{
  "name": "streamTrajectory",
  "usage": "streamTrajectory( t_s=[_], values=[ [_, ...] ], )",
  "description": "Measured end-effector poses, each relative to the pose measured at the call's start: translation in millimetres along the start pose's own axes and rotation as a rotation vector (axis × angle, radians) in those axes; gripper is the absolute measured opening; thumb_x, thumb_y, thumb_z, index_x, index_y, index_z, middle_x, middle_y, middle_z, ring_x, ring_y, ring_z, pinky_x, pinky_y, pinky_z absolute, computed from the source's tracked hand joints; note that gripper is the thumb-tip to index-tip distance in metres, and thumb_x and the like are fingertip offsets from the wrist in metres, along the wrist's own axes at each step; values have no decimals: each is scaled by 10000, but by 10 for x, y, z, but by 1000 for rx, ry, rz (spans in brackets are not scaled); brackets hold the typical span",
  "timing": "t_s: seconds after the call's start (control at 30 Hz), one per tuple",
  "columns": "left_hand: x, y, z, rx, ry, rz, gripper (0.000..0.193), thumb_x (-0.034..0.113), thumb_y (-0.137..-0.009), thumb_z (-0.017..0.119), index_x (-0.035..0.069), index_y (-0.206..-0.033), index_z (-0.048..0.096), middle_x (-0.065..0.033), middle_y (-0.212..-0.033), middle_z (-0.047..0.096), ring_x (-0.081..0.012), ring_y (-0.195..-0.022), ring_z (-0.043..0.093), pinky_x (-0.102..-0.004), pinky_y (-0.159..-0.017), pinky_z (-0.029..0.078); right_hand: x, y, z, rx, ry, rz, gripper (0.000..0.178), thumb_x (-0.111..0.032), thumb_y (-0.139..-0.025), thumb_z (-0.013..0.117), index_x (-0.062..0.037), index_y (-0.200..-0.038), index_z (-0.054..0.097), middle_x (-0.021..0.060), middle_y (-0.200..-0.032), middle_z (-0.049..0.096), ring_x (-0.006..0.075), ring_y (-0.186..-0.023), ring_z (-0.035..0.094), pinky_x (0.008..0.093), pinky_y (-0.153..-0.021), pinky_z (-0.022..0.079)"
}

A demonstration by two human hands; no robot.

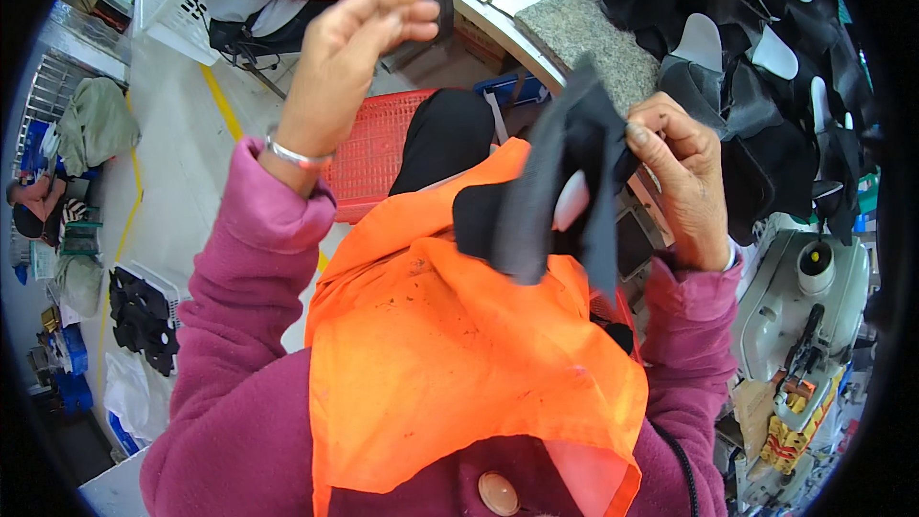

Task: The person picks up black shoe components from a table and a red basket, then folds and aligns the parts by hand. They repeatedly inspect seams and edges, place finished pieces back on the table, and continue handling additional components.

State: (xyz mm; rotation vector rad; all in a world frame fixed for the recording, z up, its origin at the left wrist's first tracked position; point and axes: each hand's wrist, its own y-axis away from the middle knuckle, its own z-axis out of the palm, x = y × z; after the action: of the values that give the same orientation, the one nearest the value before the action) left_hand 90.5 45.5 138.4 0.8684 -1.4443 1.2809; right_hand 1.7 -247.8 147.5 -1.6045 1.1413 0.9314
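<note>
My right hand pinches the edge of a black fabric shoe upper between thumb and fingers. The piece hangs folded over my orange apron, blurred by motion, and a small white insert shows inside it. Raised at the upper left, my left hand is apart from the piece; its fingers are stretched out and it holds nothing. A metal bracelet circles that wrist.
Black uppers with white inserts pile up on the right beside a grey stone slab. A pale green machine stands at right. A red crate sits beyond my lap. Across the aisle is another person.
</note>
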Motion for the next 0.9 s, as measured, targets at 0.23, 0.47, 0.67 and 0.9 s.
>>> streamTrajectory(
  t_s=[0.23, 0.47, 0.67, 0.9],
  values=[
    [-735, 729, 288, -442, 389, -164, 650, 42, -831, 683, -16, -1416, 406, -108, -1342, 536, -199, -1260, 496, -347, -1080, 374, 591, 271, 102, 348, -655, 378, 211, -167, -944, 620, -27, -1100, 597, 7, -1015, 577, 132, -901, 525, 256, -806, 421],
    [-509, 697, 330, -395, 272, -296, 207, 88, -908, 669, -31, -1076, 646, -24, -1042, 642, -95, -980, 574, -244, -864, 463, 625, 477, 664, 360, -1111, 601, 361, -202, -934, 627, -80, -1260, 527, 46, -1238, 542, 209, -1128, 503, 364, -966, 425],
    [-471, 868, 387, -343, 142, -235, 185, 134, -948, 632, -36, -1018, 644, 9, -905, 625, -38, -844, 558, -210, -731, 471, 718, 513, 1170, 213, -1353, 720, 456, -240, -899, 677, -102, -1306, 524, 72, -1298, 567, 254, -1203, 526, 453, -1048, 438],
    [-466, 904, 288, -236, -31, -327, 217, 154, -878, 701, -57, -886, 654, -113, -761, 645, -97, -688, 581, -275, -608, 466, 613, 534, 928, 218, -687, 896, 208, -100, -935, 631, -60, -1129, 569, 30, -1052, 606, 149, -971, 605, 285, -854, 502]
  ],
)
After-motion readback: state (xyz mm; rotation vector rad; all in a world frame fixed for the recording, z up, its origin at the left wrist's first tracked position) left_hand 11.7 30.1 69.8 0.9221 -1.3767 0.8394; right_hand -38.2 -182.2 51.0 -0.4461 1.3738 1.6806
